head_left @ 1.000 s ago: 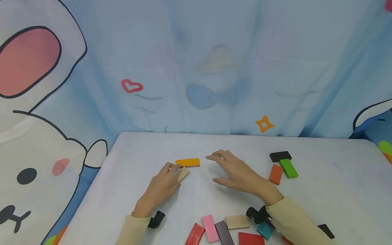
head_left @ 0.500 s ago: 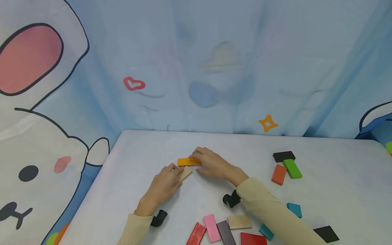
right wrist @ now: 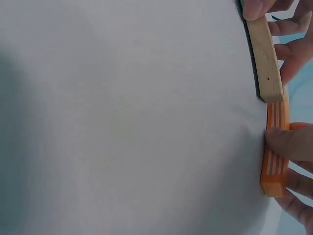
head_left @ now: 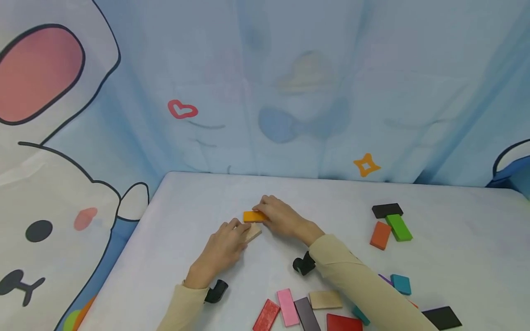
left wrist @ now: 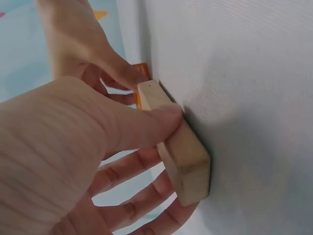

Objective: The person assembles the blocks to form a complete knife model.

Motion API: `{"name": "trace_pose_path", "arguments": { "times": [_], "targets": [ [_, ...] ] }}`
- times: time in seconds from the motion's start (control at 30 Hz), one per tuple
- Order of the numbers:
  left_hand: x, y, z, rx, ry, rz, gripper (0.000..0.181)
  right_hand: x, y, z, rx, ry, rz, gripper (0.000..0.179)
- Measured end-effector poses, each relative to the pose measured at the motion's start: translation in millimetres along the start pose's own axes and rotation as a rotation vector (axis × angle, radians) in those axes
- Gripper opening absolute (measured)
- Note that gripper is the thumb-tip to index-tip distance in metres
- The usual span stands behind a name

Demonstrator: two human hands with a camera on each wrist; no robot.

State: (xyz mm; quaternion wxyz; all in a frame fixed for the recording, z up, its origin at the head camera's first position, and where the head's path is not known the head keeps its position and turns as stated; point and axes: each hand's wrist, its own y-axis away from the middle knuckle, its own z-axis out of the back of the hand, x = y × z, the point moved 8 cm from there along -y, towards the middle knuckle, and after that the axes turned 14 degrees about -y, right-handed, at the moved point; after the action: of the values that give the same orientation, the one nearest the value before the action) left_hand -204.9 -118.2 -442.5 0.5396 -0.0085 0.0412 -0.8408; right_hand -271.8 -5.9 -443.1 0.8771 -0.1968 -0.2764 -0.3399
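In the head view, my left hand point(head_left: 221, 250) holds a plain wooden block point(head_left: 253, 233) on the table. The left wrist view shows the thumb pressed on the near side of this block point(left wrist: 183, 144) and the fingers behind it. My right hand point(head_left: 285, 221) pinches a yellow-orange block point(head_left: 250, 216) near its right end. Grooves run along that block point(right wrist: 274, 169) in the right wrist view, where the thumb lies on its side. The two blocks lie at an angle, ends close together; whether they touch, I cannot tell.
At the right lie a black block point(head_left: 387, 210), a green block point(head_left: 399, 228) and an orange-red block point(head_left: 380, 235). Near the front are red point(head_left: 266, 315), pink point(head_left: 287, 307), grey point(head_left: 307, 315) and wooden point(head_left: 325, 299) blocks. My right sleeve point(head_left: 364, 280) partly covers others. A curtain point(head_left: 290, 92) hangs behind the table.
My right hand has moved left from above the table and taken hold of the yellow-orange block. My left hand stays on the wooden block. More blocks show beside the right sleeve.
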Motion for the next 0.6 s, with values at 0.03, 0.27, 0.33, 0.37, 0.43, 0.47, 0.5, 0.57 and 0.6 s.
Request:
{"name": "trace_pose_path", "arguments": {
  "times": [0.03, 0.27, 0.33, 0.37, 0.43, 0.47, 0.5, 0.57, 0.6],
  "targets": [
    [-0.5, -0.3, 0.5, -0.005, -0.006, -0.005, 0.044, 0, 1.6, 1, 0.008, 0.01, -0.008, 0.031],
    [-4.8, -5.6, 1.0, -0.007, -0.044, -0.04, 0.045, -7, 23.0, 16, 0.014, 0.123, -0.042, 0.03],
    [-5.1, -7.8, 1.2, -0.008, -0.053, -0.051, 0.044, -11, 29.9, 21, 0.005, 0.128, -0.053, 0.03],
    [-5.1, -9.1, 1.5, -0.011, -0.056, -0.056, 0.044, -13, 33.5, 24, -0.001, 0.13, -0.059, 0.03],
    [-4.9, -11.9, 1.3, -0.013, -0.062, -0.065, 0.044, -18, 40.9, 29, -0.014, 0.125, -0.07, 0.031],
    [-4.8, -13.7, 1.2, -0.017, -0.067, -0.073, 0.044, -21, 44.8, 31, -0.02, 0.123, -0.075, 0.031],
    [-4.6, -15.5, 1.6, -0.024, -0.07, -0.08, 0.044, -23, 49.0, 34, -0.026, 0.118, -0.082, 0.032],
    [-4.3, -19.3, 3.3, -0.04, -0.081, -0.099, 0.044, -28, 57.2, 38, -0.039, 0.107, -0.092, 0.032],
    [-3.7, -21.1, 4.3, -0.047, -0.085, -0.109, 0.044, -30, 61.1, 41, -0.045, 0.102, -0.093, 0.032]
  ]
}}
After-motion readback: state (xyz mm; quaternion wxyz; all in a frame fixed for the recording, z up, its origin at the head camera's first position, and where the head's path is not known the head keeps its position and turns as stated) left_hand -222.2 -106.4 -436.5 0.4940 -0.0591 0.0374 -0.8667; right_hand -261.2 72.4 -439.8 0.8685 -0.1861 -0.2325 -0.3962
